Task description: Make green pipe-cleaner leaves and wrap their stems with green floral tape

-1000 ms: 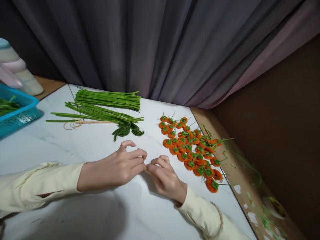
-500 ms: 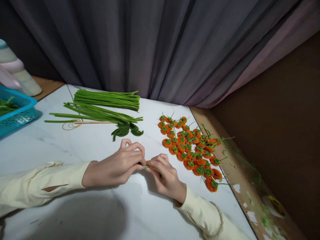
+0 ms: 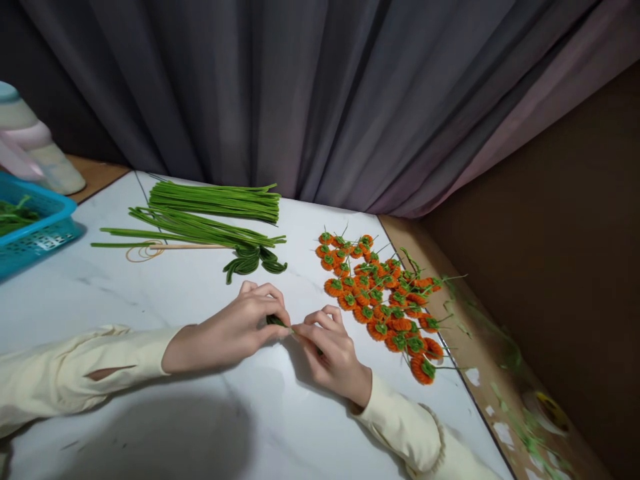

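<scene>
Over the front middle of the table, my left hand (image 3: 235,327) and my right hand (image 3: 333,350) meet almost fingertip to fingertip. Pinched in the left fingers is a dark green pipe cleaner piece (image 3: 276,321), mostly hidden by them. The right thumb and forefinger close on its thin end, and a bit of dark green also shows inside that palm. Just beyond the left hand lie dark green curled pipe cleaner leaves (image 3: 247,260). To the right are several orange pipe cleaner persimmons (image 3: 380,327) with green tops and thin stems.
Bright green pipe cleaners (image 3: 215,202) lie in bundles at the back, beside a thin wooden stick (image 3: 193,247) and a rubber band (image 3: 137,252). A blue basket (image 3: 40,233) and a bottle (image 3: 50,157) stand at left. Scraps and a tape roll (image 3: 550,412) lie right.
My left fingers have shifted and lifted slightly, so more of the dark green piece shows between them. My right hand stays nearly in place.
</scene>
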### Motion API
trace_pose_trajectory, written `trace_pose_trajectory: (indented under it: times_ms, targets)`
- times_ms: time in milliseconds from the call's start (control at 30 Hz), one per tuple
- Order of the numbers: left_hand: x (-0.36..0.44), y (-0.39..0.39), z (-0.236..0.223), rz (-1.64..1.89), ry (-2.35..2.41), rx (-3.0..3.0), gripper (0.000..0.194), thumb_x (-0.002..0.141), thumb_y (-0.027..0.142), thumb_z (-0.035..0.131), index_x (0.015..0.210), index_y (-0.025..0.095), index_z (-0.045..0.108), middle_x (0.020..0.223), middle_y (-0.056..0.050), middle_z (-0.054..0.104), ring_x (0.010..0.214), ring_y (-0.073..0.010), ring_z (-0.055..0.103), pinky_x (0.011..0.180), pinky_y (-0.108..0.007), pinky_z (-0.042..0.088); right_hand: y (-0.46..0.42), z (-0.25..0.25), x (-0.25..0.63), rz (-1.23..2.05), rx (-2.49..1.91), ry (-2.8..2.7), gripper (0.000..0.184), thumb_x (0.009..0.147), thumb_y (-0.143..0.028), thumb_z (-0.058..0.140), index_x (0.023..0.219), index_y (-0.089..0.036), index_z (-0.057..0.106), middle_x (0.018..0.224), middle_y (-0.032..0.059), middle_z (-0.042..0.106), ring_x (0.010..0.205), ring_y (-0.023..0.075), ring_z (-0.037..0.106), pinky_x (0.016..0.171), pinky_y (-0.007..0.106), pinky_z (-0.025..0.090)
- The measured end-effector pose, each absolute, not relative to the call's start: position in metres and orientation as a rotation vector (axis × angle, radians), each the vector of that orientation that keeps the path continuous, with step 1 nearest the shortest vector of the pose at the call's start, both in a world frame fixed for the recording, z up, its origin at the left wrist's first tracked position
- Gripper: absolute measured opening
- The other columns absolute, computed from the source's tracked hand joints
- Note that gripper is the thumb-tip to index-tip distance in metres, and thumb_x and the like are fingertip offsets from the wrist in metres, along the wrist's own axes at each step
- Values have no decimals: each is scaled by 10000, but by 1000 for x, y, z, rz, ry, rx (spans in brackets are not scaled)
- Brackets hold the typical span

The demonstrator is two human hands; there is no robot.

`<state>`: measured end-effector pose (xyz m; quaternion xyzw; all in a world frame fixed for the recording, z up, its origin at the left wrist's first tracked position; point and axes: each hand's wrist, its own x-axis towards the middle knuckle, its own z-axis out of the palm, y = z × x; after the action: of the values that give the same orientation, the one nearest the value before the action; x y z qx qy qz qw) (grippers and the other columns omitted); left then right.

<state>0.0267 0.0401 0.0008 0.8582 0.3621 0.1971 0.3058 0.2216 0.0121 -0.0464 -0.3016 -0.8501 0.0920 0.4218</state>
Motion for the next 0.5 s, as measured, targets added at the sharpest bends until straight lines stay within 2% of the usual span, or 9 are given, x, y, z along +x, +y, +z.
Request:
trace_pose_trajectory:
  times_ms: [200,400,500]
  targets:
    - [30,44,3,460,965,1909,158,808,281,558,774,170,666,779,-15,631,785,-155,548,709,-255,417,11,-45,222,275,-798,-2068,153,863,-96,476,913,-155,609,679,29,594,663,151,560,704,349,390]
    - [27,44,-6,658,1007,2067,171,853,308,537,808,190,652,871,-17,620,826,-157,530,786,-298,382,18,-40,221,862,-882,-1800,109,862,-256,578,860,-183,658,753,62,679,751,179,570,683,330,480]
    - [27,43,-8,695,1016,2138,159,860,293,536,807,188,643,877,-18,610,857,-165,526,826,-329,349,20,-41,221,1019,-883,-1721,146,838,-313,618,863,-176,663,755,70,695,762,183,584,691,331,491]
